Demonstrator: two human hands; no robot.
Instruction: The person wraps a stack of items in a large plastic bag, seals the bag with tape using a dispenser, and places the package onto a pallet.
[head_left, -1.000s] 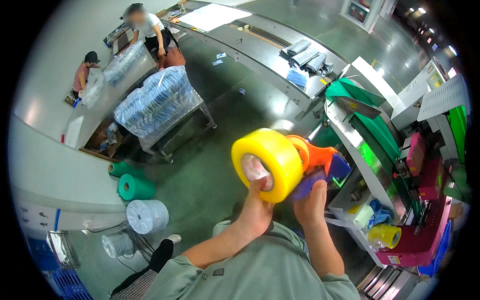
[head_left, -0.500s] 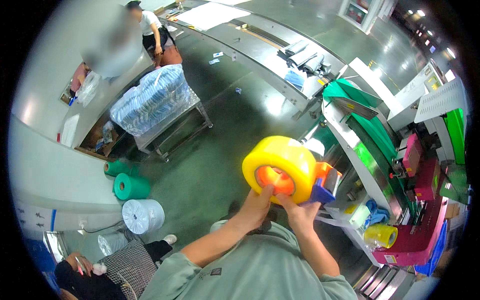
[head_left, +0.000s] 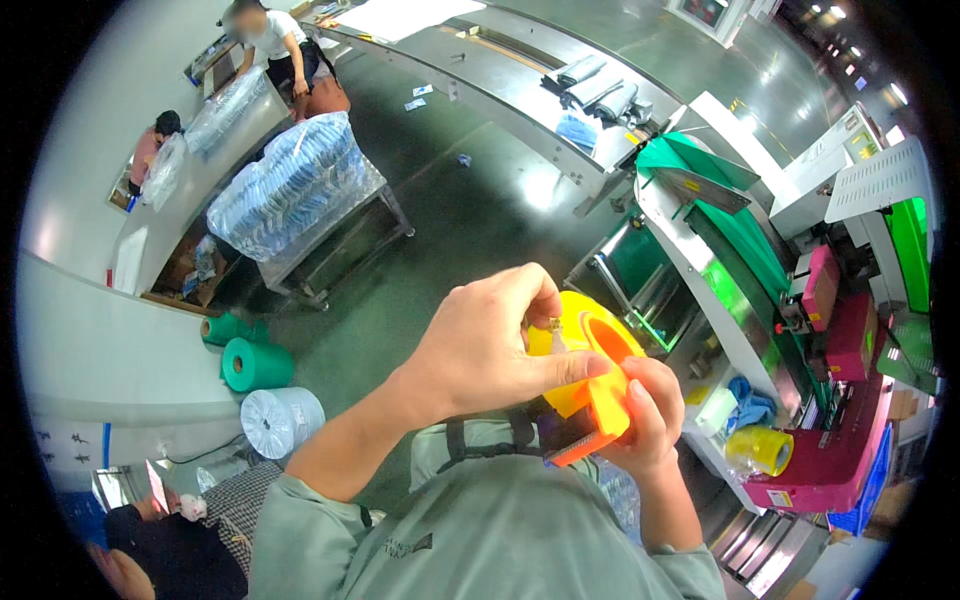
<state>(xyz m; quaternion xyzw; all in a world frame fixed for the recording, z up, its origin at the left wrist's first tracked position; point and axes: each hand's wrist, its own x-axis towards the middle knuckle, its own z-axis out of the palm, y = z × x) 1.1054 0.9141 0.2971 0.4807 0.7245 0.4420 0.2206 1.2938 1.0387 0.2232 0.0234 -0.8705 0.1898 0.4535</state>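
A yellow roll of packing tape (head_left: 572,305) sits on an orange hand-held tape dispenser (head_left: 606,400) in front of my chest. The dispenser's cutting edge points down toward my shirt. My right hand (head_left: 650,410) is closed around the dispenser from the right. From the left, my left hand (head_left: 485,335) reaches over the roll, its fingers curled at the roll's side and its thumb pressed on the orange frame. A small pale bit shows by the left fingertips; I cannot make out whether it is loose tape. The left hand hides much of the roll.
A metal cart (head_left: 330,225) carries plastic-wrapped blue bundles. Green rolls (head_left: 258,368) and a white wrapped roll (head_left: 283,422) stand at left. A machine with magenta parts (head_left: 820,470) and a yellow roll (head_left: 760,450) are at right. Co-workers (head_left: 275,45) are at the far left; a seated person (head_left: 180,545) is nearby.
The tape dispenser has turned and come lower, its orange frame now toward me. My left hand has moved from the roll's near side to over its top; my right hand now wraps the frame.
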